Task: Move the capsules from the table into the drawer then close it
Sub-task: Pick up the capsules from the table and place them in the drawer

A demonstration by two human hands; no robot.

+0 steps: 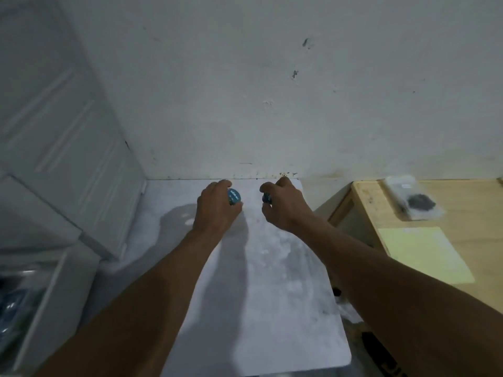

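Observation:
Both my hands reach to the far end of the white table [261, 295], close to the wall. My left hand [216, 208] is closed around a blue capsule [234, 196] with white lettering on its lid. My right hand [283, 206] grips a darker blue capsule [266, 198], mostly hidden by the fingers. At the lower left an open white drawer [51, 303] holds blurred blue items [13, 308] inside. I see no other capsules lying loose on the table.
A white cabinet [62, 148] stands at the left, above the drawer. To the right is a wooden table [462, 210] with a clear bag of dark contents [413, 200] and a pale yellow sheet [424, 254]. The wall runs right behind the white table.

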